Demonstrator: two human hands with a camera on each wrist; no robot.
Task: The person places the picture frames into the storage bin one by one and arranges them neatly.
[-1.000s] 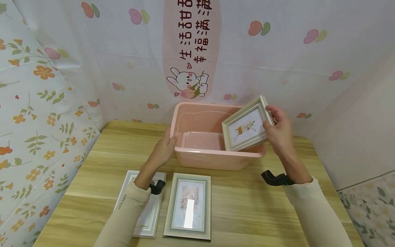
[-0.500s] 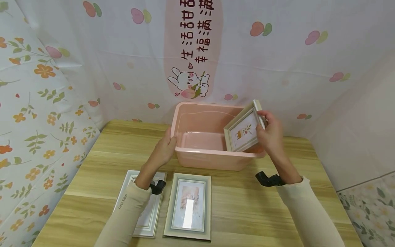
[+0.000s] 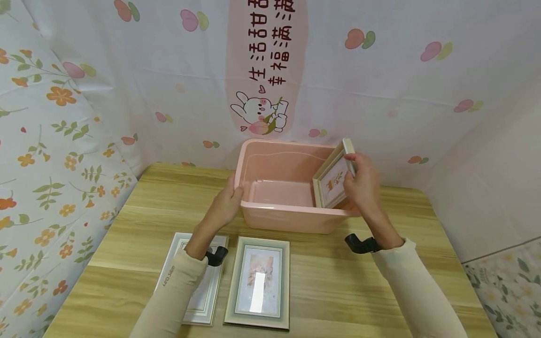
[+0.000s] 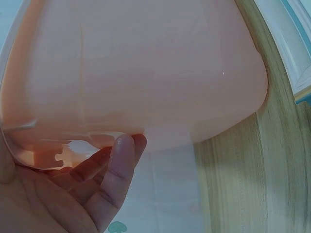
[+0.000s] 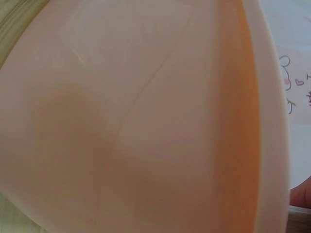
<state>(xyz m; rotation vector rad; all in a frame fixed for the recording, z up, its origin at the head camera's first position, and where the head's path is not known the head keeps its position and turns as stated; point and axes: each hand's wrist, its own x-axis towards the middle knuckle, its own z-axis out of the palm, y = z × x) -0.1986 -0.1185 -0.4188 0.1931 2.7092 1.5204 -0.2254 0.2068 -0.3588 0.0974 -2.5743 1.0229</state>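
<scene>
A pink plastic tub (image 3: 287, 220) stands on the wooden table near the curtain. At its left end my left hand (image 3: 223, 203) grips the rim; the left wrist view shows the fingers (image 4: 120, 155) and thumb on the tub's edge. My right hand (image 3: 364, 185) holds a cream picture frame (image 3: 323, 197) by its upper right part. The frame leans steeply, its lower part inside the tub's right end and its top corner above the rim. Its picture shows an orange pot with sprigs. In the right wrist view the tub's wall (image 5: 160, 121) hides most of that hand.
A cream picture frame (image 3: 284, 281) with a pinkish picture lies flat on the table (image 3: 329, 291) before the tub. Left of it, a white frame (image 3: 207, 313) lies partly under my left forearm. A printed curtain (image 3: 181, 75) hangs right behind the tub.
My right hand has moved left and slightly down with the picture frame, which has turned more upright and sits deeper in the tub's right end. My left hand stays on the rim.
</scene>
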